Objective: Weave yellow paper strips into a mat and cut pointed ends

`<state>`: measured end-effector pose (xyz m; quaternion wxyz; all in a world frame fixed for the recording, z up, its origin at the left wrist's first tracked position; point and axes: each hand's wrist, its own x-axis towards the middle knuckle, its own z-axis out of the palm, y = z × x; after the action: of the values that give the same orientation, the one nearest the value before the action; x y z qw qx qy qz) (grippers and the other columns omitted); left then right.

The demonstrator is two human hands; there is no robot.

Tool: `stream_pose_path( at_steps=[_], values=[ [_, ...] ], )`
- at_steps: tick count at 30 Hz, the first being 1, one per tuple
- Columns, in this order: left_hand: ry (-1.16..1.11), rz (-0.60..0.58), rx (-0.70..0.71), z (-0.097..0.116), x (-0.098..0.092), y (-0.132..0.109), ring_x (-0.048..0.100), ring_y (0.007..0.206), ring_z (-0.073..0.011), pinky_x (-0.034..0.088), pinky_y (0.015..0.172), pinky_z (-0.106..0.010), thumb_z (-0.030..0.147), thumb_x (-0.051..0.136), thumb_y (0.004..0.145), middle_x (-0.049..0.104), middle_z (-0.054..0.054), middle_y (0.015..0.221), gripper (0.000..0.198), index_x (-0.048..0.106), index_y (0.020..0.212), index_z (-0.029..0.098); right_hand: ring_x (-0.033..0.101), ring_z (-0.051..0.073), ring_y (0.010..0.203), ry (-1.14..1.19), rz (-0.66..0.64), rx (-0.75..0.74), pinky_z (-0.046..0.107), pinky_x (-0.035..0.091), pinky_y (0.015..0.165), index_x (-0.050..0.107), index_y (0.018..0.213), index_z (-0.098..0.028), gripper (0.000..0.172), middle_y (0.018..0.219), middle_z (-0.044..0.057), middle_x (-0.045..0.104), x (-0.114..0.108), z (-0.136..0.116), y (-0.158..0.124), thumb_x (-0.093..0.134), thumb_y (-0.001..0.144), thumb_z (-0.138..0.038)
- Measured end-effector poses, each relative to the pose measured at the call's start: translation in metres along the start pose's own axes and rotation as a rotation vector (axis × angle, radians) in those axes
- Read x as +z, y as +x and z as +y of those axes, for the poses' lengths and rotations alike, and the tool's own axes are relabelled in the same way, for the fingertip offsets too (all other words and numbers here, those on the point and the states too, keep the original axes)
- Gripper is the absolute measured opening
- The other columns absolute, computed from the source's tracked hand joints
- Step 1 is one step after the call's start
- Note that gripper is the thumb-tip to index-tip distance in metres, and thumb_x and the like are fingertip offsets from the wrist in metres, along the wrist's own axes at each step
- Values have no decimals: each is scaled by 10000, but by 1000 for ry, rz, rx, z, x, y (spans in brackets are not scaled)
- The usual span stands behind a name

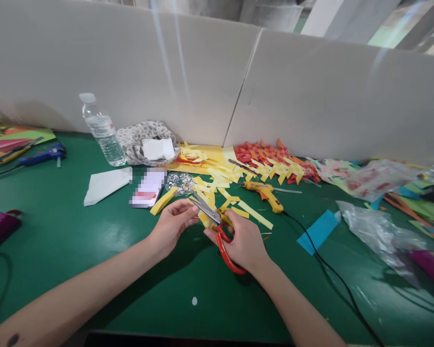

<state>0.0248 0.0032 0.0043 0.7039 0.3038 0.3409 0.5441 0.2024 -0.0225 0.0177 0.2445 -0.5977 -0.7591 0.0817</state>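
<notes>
My left hand [171, 224] is closed, thumb and fingertips pinching a folded yellow paper piece [205, 220] in front of me. My right hand [248, 241] grips a pair of red-handled scissors [224, 253], whose metal blades point up and left across the yellow piece toward my left fingertips. Part of the yellow work also lies against my right fingers, and the hands and scissors partly hide it. Just beyond my hands, loose yellow paper strips [256, 214] are scattered on the green table [137, 299]. A yellow glue gun [269, 193] rests to the right of them.
A water bottle [103, 132], a patterned cloth bag [144, 132], a phone [149, 188] and a dish of beads [180, 183] stand behind left. Red and yellow folded pieces [271, 161] lie by the partition [188, 72]. A black cord [332, 270] crosses the right side, near blue paper [318, 233].
</notes>
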Motion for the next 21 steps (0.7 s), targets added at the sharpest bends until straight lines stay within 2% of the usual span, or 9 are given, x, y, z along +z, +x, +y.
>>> stream_pose_path(
  at_steps=[9, 21],
  values=[
    [16, -27, -46, 4, -1, 0, 619, 599, -71, 532, 626, -183, 252, 815, 594, 676, 20, 695, 187, 681, 688, 162, 432, 95, 459, 34, -1, -19, 212, 291, 470, 463, 685, -206, 366, 533, -43, 476, -1, 0, 0, 597, 701, -546],
    [29, -57, -35, 7, -3, -2, 619, 612, -74, 525, 639, -183, 242, 804, 613, 676, 12, 695, 177, 672, 695, 157, 425, 93, 426, 20, -2, -18, 206, 288, 463, 451, 679, -212, 369, 483, -57, 468, -1, -1, -1, 596, 695, -551]
  ],
)
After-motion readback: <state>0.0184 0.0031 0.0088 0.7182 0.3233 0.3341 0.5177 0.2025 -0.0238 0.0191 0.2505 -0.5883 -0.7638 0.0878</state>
